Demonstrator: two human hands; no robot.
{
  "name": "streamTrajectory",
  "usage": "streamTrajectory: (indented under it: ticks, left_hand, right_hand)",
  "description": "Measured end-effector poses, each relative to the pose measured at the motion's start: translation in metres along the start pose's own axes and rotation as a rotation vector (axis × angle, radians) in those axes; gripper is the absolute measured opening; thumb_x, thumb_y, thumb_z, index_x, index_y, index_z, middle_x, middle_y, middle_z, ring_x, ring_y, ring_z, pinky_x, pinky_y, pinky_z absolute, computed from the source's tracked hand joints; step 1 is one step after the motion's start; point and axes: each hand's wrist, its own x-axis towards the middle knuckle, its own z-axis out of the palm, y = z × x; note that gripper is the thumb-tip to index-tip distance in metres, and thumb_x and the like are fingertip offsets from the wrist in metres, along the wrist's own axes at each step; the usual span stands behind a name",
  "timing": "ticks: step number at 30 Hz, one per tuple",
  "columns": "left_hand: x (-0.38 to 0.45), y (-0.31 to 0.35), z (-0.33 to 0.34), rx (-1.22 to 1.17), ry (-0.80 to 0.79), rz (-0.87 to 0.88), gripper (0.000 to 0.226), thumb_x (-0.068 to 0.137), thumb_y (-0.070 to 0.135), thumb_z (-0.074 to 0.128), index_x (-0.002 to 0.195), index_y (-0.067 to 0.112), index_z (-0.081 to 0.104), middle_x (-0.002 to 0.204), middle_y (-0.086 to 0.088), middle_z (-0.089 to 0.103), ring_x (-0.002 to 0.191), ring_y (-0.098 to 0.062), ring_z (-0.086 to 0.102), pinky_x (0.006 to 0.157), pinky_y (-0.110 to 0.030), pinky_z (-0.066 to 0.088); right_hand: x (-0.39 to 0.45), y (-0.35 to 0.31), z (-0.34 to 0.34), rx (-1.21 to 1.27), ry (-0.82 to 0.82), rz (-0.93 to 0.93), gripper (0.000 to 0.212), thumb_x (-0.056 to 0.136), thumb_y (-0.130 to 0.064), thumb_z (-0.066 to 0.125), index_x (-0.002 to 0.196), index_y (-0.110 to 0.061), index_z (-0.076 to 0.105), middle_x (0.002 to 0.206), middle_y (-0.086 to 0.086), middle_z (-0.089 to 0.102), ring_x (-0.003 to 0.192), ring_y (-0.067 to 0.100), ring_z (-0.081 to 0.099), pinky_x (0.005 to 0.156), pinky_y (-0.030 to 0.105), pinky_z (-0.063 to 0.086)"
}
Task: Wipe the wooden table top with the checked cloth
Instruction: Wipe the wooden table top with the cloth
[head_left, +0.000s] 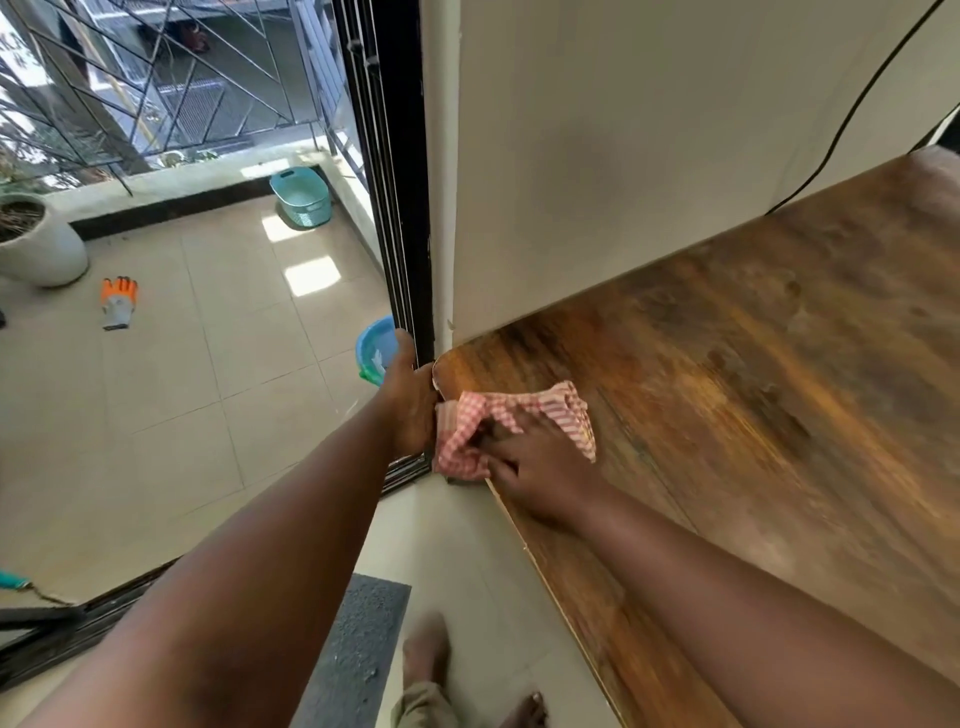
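Observation:
The wooden table top (753, 395) runs from the near right toward a white wall. A red-and-white checked cloth (550, 410) lies bunched at the table's left corner, partly hanging over the edge. My right hand (540, 467) presses down on the cloth, fingers spread over it at the table's edge. My left hand (410, 400) is cupped against the table's left corner just off the edge, beside the cloth and touching it; its fingers are hidden from me.
A black sliding-door frame (405, 208) stands just left of the table corner. Beyond it, on the tiled balcony, are a blue bowl (371, 345), a teal basket (301, 197), an orange glove (118, 301) and a white planter (36, 239). A grey mat (358, 649) lies by my foot.

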Motion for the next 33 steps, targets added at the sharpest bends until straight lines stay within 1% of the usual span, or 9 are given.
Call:
streamTrajectory:
  ticks: [2,4,8,13,19,24,28,30,33]
  left_hand:
    - [-0.003,0.0,-0.003,-0.026,0.009,0.017,0.091,0.077,0.087,0.015,0.11,0.012,0.057,0.12,-0.018,0.064,0.111,-0.037,0.061,0.093,-0.049,0.049]
    - [-0.005,-0.001,-0.003,-0.052,0.02,0.031,0.097,0.077,0.087,0.015,0.12,0.01,0.052,0.121,-0.017,0.063,0.111,-0.034,0.061,0.088,-0.044,0.051]
    - [-0.009,-0.006,0.0,-0.096,0.042,0.052,0.103,0.077,0.087,0.015,0.142,0.012,0.038,0.121,-0.015,0.063,0.113,-0.032,0.06,0.083,-0.041,0.052]
    - [-0.014,-0.022,-0.003,-0.218,-0.026,0.077,0.106,0.072,0.091,0.019,0.132,0.009,0.049,0.125,-0.017,0.062,0.115,-0.034,0.06,0.093,-0.045,0.05]
    - [-0.016,-0.031,0.001,-0.23,-0.03,0.096,0.106,0.07,0.092,0.022,0.126,0.008,0.052,0.125,-0.018,0.062,0.114,-0.037,0.059,0.094,-0.049,0.049]
    - [-0.02,-0.031,0.005,-0.161,0.033,0.116,0.101,0.072,0.091,0.019,0.113,0.008,0.058,0.124,-0.016,0.063,0.116,-0.034,0.059,0.09,-0.044,0.051]
    - [-0.022,-0.035,0.01,-0.097,0.059,0.121,0.098,0.074,0.089,0.017,0.11,0.01,0.062,0.124,-0.014,0.063,0.122,-0.032,0.055,0.099,-0.042,0.046]
    - [-0.021,-0.038,0.012,-0.077,0.067,0.134,0.095,0.075,0.089,0.016,0.109,0.013,0.063,0.114,-0.012,0.069,0.115,-0.031,0.06,0.095,-0.041,0.049]
    - [-0.018,-0.046,0.015,-0.056,0.052,0.143,0.093,0.075,0.089,0.016,0.112,0.019,0.063,0.105,-0.011,0.073,0.106,-0.033,0.065,0.091,-0.043,0.051]
  right_hand:
    - [-0.026,0.011,0.0,-0.012,-0.011,-0.058,0.04,0.096,-0.04,0.036,0.133,-0.035,0.049,0.15,-0.012,0.033,0.143,0.023,0.02,0.115,0.038,0.009]
    - [-0.05,0.027,-0.005,-0.033,-0.015,-0.074,0.039,0.094,-0.038,0.041,0.13,-0.034,0.054,0.146,-0.011,0.04,0.14,0.023,0.028,0.115,0.041,0.019]
    - [-0.058,0.049,-0.018,0.018,0.066,0.044,0.03,0.091,-0.03,0.054,0.119,-0.03,0.064,0.138,-0.004,0.053,0.133,0.023,0.04,0.11,0.035,0.028]
    - [-0.018,0.022,-0.014,0.024,0.127,0.16,0.032,0.095,-0.033,0.045,0.123,-0.031,0.061,0.138,0.0,0.053,0.131,0.028,0.04,0.108,0.038,0.029]
    - [-0.037,0.007,0.004,-0.035,0.012,0.021,0.036,0.097,-0.036,0.039,0.13,-0.032,0.054,0.149,-0.007,0.038,0.142,0.026,0.022,0.115,0.038,0.015]
    - [-0.086,0.037,0.001,-0.072,-0.025,-0.007,0.038,0.094,-0.037,0.042,0.129,-0.033,0.055,0.147,-0.005,0.041,0.14,0.02,0.029,0.114,0.034,0.018]
    - [-0.062,0.046,-0.014,-0.035,0.025,0.081,0.031,0.093,-0.034,0.046,0.118,-0.029,0.064,0.136,0.008,0.053,0.126,0.027,0.046,0.103,0.035,0.033]
    - [-0.042,0.039,-0.017,-0.027,0.069,0.148,0.032,0.094,-0.035,0.043,0.12,-0.031,0.062,0.132,0.011,0.055,0.12,0.029,0.049,0.099,0.036,0.036]
    - [-0.03,0.027,-0.01,-0.037,0.072,0.156,0.036,0.096,-0.034,0.038,0.127,-0.033,0.056,0.138,0.009,0.051,0.128,0.031,0.042,0.105,0.039,0.032]
